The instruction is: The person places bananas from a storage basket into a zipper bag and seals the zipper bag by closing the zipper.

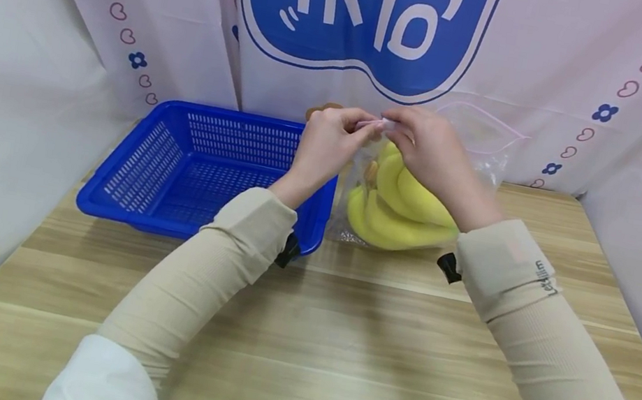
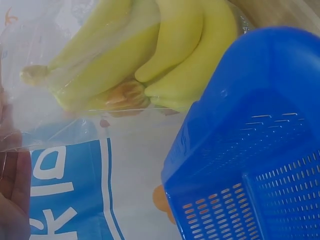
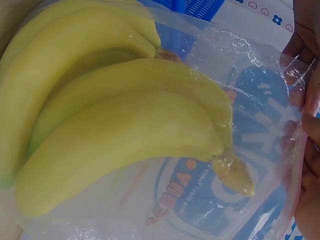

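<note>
A clear zip bag [image 1: 494, 167] with a pink rim stands upright on the table, right of the basket. Yellow bananas [image 1: 393, 223] lie inside it, their brown stems showing through the plastic in the right wrist view. At the bag's upper left, my left hand [image 1: 327, 144] pinches the corner of the pink rim between thumb and fingers. Close beside it, almost touching, my right hand [image 1: 439, 156] pinches the same rim. To the right of my hands the mouth of the bag gapes in a loop. My right forearm hides part of the bananas.
A blue slotted basket [image 1: 196, 186] sits to the left, close to the bag, its near right corner behind my left sleeve. A printed white curtain [image 1: 549, 54] hangs behind the wooden table [image 1: 335, 344], with white cloth at both sides.
</note>
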Available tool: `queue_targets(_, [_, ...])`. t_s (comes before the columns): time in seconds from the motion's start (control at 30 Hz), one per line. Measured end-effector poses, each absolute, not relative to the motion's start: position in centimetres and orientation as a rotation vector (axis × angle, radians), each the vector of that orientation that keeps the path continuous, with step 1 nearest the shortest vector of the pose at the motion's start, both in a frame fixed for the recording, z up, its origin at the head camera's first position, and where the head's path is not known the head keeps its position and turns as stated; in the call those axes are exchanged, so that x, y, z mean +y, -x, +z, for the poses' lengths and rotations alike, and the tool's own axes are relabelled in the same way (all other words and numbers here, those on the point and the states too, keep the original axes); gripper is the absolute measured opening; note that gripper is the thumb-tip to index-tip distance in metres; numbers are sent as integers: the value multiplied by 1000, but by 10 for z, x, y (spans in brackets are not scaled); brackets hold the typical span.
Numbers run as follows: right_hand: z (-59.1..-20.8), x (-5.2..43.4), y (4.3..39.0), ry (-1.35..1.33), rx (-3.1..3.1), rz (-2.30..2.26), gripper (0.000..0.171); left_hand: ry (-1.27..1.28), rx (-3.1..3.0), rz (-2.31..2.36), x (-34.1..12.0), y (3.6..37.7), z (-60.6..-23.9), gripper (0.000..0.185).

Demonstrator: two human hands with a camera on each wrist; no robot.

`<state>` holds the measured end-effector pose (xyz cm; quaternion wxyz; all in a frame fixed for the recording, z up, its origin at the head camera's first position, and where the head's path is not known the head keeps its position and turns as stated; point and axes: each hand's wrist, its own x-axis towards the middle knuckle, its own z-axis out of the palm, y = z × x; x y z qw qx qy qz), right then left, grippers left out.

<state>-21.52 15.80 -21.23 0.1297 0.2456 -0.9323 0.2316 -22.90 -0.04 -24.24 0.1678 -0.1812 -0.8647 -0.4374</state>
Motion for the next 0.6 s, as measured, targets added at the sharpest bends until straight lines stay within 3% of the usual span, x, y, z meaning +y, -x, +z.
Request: queue_targets(0.6, [-212, 159, 214, -586, -2674, 654, 20, 528, -2475, -1337, 0, 227, -242, 27])
